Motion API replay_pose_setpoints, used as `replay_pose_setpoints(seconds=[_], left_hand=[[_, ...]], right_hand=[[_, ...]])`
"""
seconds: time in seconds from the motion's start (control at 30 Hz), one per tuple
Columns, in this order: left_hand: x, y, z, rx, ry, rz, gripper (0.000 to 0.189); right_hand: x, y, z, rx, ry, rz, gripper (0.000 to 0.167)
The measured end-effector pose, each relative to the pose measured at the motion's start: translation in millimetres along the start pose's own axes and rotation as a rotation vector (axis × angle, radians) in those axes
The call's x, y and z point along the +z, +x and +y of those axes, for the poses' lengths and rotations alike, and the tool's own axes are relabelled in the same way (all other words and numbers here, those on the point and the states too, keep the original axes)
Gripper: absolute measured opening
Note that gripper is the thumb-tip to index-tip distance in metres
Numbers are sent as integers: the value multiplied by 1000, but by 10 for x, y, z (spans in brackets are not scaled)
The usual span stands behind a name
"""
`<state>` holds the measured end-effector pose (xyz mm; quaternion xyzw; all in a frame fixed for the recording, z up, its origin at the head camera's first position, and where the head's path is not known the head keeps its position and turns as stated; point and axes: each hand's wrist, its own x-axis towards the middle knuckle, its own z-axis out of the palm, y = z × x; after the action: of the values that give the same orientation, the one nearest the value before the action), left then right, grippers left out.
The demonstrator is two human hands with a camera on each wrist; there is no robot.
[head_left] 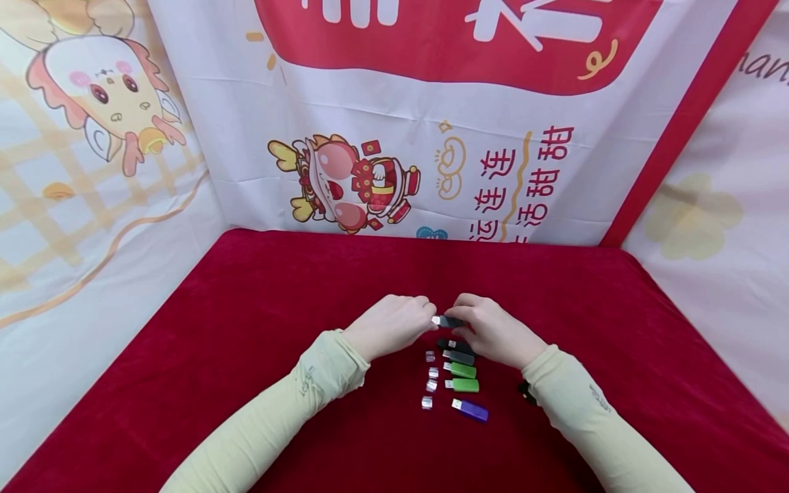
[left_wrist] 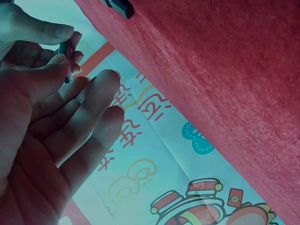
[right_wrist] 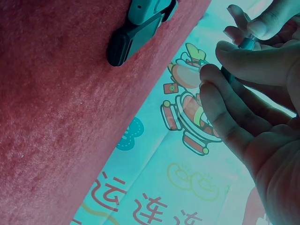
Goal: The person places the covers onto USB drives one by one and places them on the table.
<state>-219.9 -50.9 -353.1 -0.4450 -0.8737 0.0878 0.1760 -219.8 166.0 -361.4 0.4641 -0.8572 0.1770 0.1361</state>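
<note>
Above the table, a dark USB flash drive [head_left: 453,322] with a bright end spans the gap between both hands. My right hand [head_left: 496,332] pinches its dark body between thumb and fingers. At the bright left end, my left hand [head_left: 394,325] pinches with thumb and index finger, its other fingers loosely bent in the left wrist view. Fingers mostly hide that end, so whether a cap sits on it is unclear. Just below the hands lie a black USB drive [head_left: 456,346], a grey one [head_left: 459,357], two green ones [head_left: 464,370] and a purple one [head_left: 472,410].
Several small clear caps [head_left: 431,385] lie in a column left of the drives. A small black object [head_left: 527,392] is partly covered by the right sleeve. Red cloth [head_left: 277,287] covers the table, and printed fabric walls [head_left: 234,137] stand at the back and sides.
</note>
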Motion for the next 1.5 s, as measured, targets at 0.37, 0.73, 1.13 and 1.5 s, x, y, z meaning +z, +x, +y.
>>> replay_pose_setpoints(seconds=[0.37, 0.73, 1.13, 1.5], left_hand=[[-3, 3, 16, -5, -28, -32, 18], [5, -4, 38, 18, -7, -34, 17], [-18, -15, 56, 46, 67, -34, 15], [-39, -30, 34, 50, 51, -27, 16]], right_hand=[[-18, -2, -32, 0, -5, -6, 31], [-27, -8, -50, -5, -22, -2, 31], [-42, -20, -78, 3, -49, 1, 32], [-39, -2, -82, -31, -49, 40, 30]])
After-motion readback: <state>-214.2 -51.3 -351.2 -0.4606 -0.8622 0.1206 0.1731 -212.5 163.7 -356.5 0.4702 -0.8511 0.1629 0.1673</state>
